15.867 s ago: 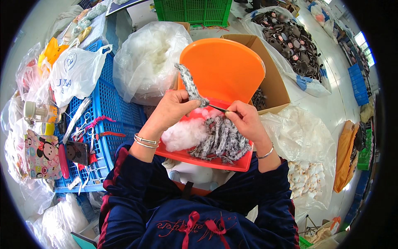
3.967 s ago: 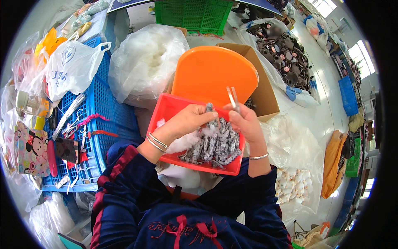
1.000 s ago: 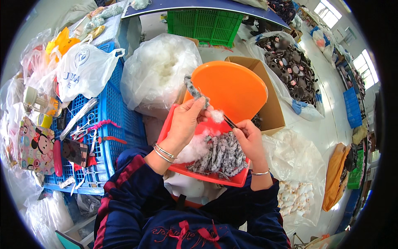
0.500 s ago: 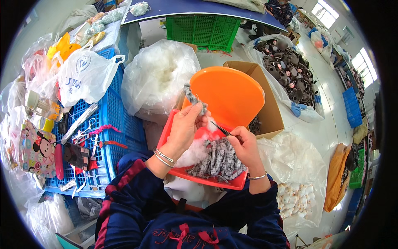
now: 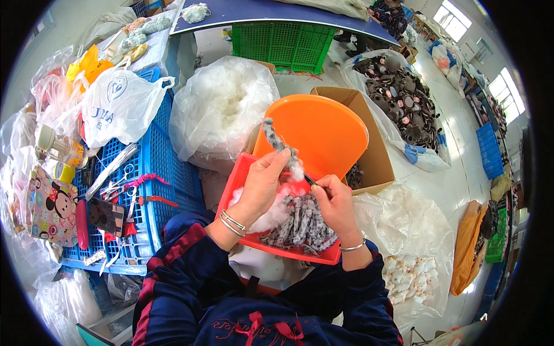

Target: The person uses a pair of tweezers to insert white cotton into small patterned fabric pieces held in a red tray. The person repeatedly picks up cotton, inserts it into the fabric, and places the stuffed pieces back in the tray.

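My left hand (image 5: 261,187) pinches a fuzzy grey plush tube (image 5: 272,135) above a red tray (image 5: 330,255). The tube's closed-looking end points up and away from me. At its lower end a white tuft of stuffing (image 5: 296,171) sticks out. My right hand (image 5: 336,205) grips a thin dark pointed tool (image 5: 310,180), perhaps tweezers, its tip hidden at the tuft. Beneath my hands the tray holds a heap of similar grey plush tubes (image 5: 303,225) and, to their left, loose white stuffing (image 5: 270,217).
Behind the tray stand an orange tub (image 5: 323,130), a cardboard box (image 5: 378,155) and a bag of white stuffing (image 5: 225,104). On the left, blue crates (image 5: 173,167) bear scissors (image 5: 118,183), a phone (image 5: 107,216) and bags. Dark plush pieces (image 5: 398,98) fill a sack at far right.
My left hand has moved right and turned, bringing the tube's lower end with its white tuft into view. My right hand has shifted slightly right, and the tool's tip now meets the tuft.
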Tool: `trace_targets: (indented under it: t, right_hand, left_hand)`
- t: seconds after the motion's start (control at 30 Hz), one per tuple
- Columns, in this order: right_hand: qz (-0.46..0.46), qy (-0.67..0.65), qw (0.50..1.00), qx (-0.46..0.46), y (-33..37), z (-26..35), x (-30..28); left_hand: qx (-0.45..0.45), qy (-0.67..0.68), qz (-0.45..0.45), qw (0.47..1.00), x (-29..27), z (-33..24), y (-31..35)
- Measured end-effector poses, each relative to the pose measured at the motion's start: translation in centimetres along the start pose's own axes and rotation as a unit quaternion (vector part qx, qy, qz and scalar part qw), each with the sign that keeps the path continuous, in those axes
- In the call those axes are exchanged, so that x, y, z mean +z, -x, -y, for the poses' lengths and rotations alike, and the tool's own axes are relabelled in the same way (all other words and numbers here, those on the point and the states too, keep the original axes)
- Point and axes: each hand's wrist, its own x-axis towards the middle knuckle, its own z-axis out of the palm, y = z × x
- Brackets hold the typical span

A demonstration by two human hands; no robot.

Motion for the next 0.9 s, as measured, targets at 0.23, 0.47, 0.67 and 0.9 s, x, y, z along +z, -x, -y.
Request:
trace_targets:
  t: [0.23,0.47,0.67,0.9]
  right_hand:
    - [-0.018,-0.066,0.997,0.046,0.6,-1.2,1.2]
    - [0.028,-0.082,0.993,0.085,-0.1,-1.1,-0.5]
    - [-0.03,-0.025,0.999,-0.007,0.2,-0.5,-2.1]
    - [-0.003,0.066,0.997,-0.034,0.0,0.8,-0.9]
  left_hand:
    - [-0.008,-0.012,0.004,1.0,-0.2,1.8,-0.1]
    - [0.002,-0.052,-0.026,0.998,-0.4,0.9,-0.5]
    - [0.028,-0.024,-0.024,0.999,-0.8,0.1,-1.2]
    - [0.026,-0.04,-0.024,0.999,-0.5,0.2,-0.9]
